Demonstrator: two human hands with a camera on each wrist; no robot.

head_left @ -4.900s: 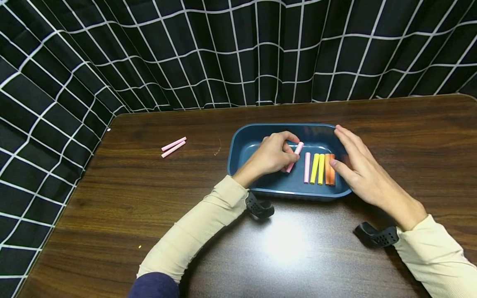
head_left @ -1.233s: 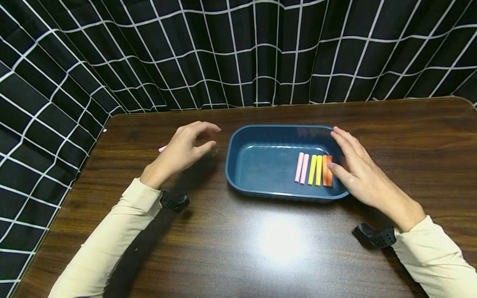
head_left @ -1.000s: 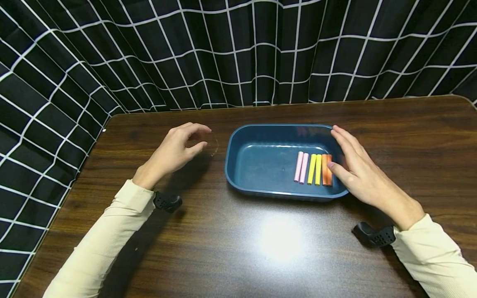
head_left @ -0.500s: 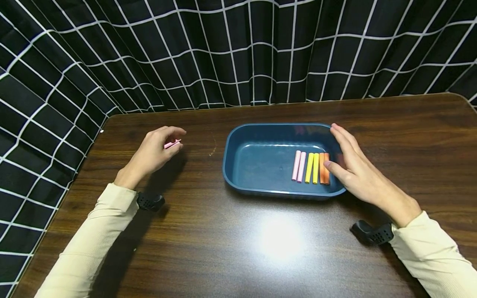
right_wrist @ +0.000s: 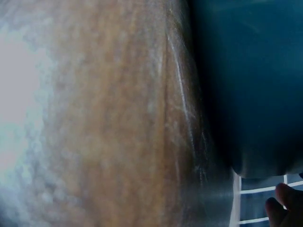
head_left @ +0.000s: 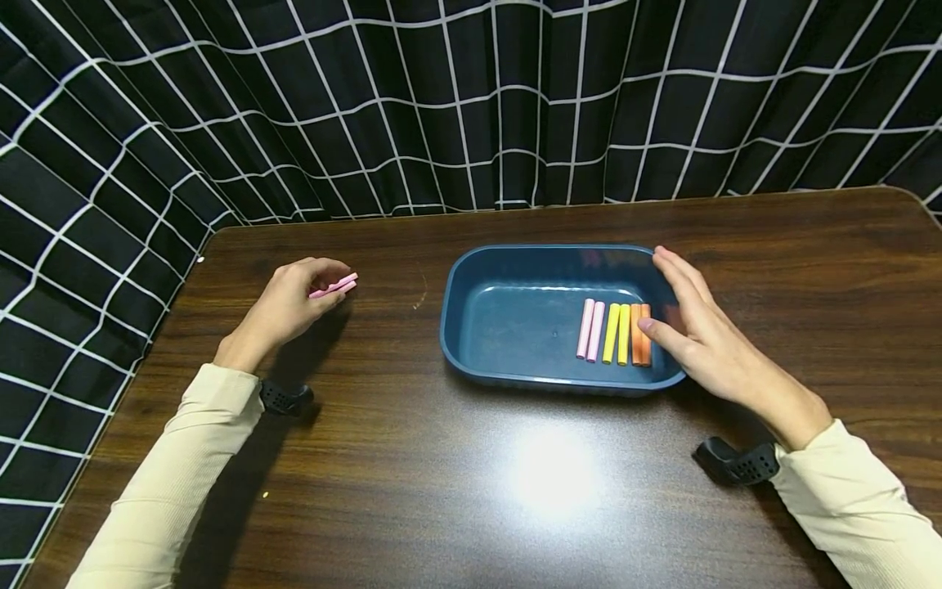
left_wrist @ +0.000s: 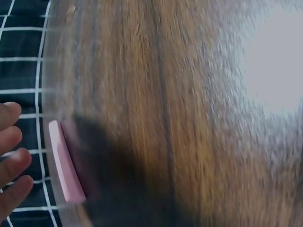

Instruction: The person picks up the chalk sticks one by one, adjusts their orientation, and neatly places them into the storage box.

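At the left of the table, two pink chalk sticks (head_left: 340, 285) lie side by side. My left hand (head_left: 289, 301) is over their near-left ends, thumb and fingers around them but spread apart; part of the sticks is hidden. In the left wrist view, pink chalk (left_wrist: 66, 163) lies on the wood, with a gap between it and the fingertips (left_wrist: 16, 163). My right hand (head_left: 706, 343) rests with straight fingers on the right end of a blue tray (head_left: 500, 378). Inside the tray, pink chalk (head_left: 590, 330), yellow chalk (head_left: 616, 334) and orange chalk (head_left: 641, 335) stand in pairs.
The wooden table (head_left: 412, 474) runs back to a black curtain (head_left: 471, 106) with white grid lines. A small white crumb (head_left: 200, 259) lies near the left edge and a yellow crumb (head_left: 266, 494) nearer the front. The tray's left part shows bare floor.
Over these frames my left hand set a pink chalk stick down beside another in the tray, then went back left to the two loose pink sticks. My right hand stayed at the tray.
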